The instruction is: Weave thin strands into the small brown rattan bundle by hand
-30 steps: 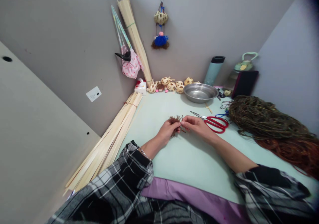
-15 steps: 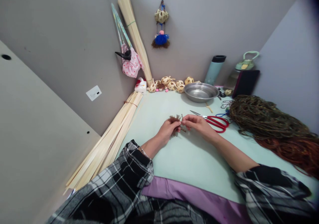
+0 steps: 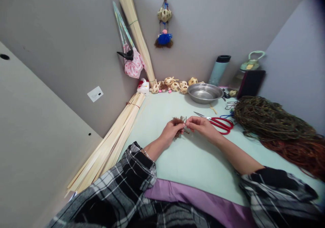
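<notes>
A small brown yarn tassel [image 3: 177, 121] with frayed strands is pinched in my left hand [image 3: 170, 133], above the middle of the table. My right hand [image 3: 201, 127] is closed at the fingertips on a short cord end at the tassel's right side, close against the left fingertips. The knot or loop between the fingers is too small to make out. Red-handled scissors [image 3: 221, 125] lie just behind and right of my right hand, blades pointing left.
A steel bowl [image 3: 205, 93] stands at the back beside several woven balls [image 3: 175, 86]. Dark green yarn [image 3: 271, 118] and rust-brown yarn [image 3: 297, 155] heap up at the right. Pale wood strips [image 3: 114, 136] lie along the left edge. A tumbler [image 3: 219, 70] and a tablet [image 3: 251, 83] stand behind.
Hardly anything differs. Both hands keep their grip on the tassel and its cord, with only slight finger movement, and the camera view has shifted a little.
</notes>
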The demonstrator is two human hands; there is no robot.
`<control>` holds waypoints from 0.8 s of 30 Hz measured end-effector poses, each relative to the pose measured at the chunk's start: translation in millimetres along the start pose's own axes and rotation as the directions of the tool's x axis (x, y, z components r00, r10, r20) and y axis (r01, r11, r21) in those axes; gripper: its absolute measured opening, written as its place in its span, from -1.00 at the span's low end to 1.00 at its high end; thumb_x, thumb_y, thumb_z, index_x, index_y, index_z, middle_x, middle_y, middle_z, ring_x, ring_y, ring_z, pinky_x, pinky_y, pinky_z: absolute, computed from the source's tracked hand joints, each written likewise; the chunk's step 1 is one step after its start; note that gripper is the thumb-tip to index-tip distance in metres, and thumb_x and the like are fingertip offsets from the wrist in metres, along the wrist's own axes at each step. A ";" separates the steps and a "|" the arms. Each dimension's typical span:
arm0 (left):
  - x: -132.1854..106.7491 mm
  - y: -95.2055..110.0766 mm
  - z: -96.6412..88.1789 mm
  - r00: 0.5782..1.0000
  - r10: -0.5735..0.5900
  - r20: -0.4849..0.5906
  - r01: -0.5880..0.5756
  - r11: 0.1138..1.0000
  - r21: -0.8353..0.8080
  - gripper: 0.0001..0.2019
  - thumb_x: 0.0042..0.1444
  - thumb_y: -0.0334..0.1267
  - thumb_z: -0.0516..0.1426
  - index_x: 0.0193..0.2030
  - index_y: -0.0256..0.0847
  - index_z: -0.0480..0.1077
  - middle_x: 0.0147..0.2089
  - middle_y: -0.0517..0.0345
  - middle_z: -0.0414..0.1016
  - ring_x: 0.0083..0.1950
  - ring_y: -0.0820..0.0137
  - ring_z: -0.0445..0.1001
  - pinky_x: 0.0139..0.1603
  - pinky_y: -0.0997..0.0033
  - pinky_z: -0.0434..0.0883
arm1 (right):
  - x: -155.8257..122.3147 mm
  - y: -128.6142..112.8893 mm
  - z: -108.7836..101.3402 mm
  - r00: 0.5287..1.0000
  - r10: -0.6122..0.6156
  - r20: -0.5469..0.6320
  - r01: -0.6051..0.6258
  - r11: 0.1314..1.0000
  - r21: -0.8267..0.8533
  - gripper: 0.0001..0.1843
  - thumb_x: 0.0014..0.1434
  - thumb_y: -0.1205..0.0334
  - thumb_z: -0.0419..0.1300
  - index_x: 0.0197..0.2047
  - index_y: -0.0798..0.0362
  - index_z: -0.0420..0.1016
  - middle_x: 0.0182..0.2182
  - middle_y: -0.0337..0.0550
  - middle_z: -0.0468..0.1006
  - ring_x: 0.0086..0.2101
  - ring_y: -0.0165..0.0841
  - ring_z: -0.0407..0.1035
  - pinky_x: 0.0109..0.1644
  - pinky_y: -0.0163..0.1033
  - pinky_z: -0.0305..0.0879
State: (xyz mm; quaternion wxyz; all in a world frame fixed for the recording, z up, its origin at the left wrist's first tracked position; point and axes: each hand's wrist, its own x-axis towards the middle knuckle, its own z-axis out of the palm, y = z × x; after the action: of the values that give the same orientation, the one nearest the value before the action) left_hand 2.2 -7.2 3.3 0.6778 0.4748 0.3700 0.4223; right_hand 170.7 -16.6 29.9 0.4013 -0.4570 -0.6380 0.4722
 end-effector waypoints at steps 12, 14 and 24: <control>0.8 3.6 0.4 1.000 0.003 0.003 -0.003 0.980 -0.201 -0.78 -0.10 -0.24 0.29 -0.33 -0.28 0.40 -0.46 0.24 0.38 -0.50 0.58 0.32 -0.44 0.55 0.28 | 0.2 4.2 1.9 1.000 0.004 0.010 -0.004 1.000 0.016 -0.61 0.14 -0.11 0.24 -0.36 0.09 0.46 -0.57 -0.26 0.38 -0.50 -0.43 0.22 -0.37 -0.28 0.15; 0.2 4.3 0.8 1.000 0.010 0.005 -0.009 0.981 -0.194 -0.78 -0.10 -0.24 0.29 -0.33 -0.28 0.40 -0.45 0.24 0.37 -0.49 0.59 0.32 -0.44 0.55 0.28 | 1.8 7.8 0.6 1.000 0.005 -0.013 -0.005 1.000 0.021 -0.60 0.17 -0.14 0.21 -0.31 0.08 0.46 -0.56 -0.27 0.38 -0.51 -0.42 0.23 -0.37 -0.28 0.17; 0.9 2.0 0.7 0.999 0.049 0.022 -0.045 0.989 -0.140 -0.82 -0.08 -0.25 0.26 -0.35 -0.27 0.39 -0.45 0.23 0.37 -0.48 0.58 0.29 -0.42 0.52 0.25 | -1.8 5.6 -0.1 0.991 -0.025 0.135 0.031 0.999 -0.045 -0.54 0.24 -0.19 0.13 -0.32 0.07 0.50 -0.41 -0.17 0.48 -0.41 -0.38 0.30 -0.25 -0.24 0.25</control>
State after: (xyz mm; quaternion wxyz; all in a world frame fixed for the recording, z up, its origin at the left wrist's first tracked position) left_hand 2.8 -6.2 5.3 0.7037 0.4404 0.3196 0.4569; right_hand 172.5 -17.5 24.3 0.3532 -0.4245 -0.6808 0.4813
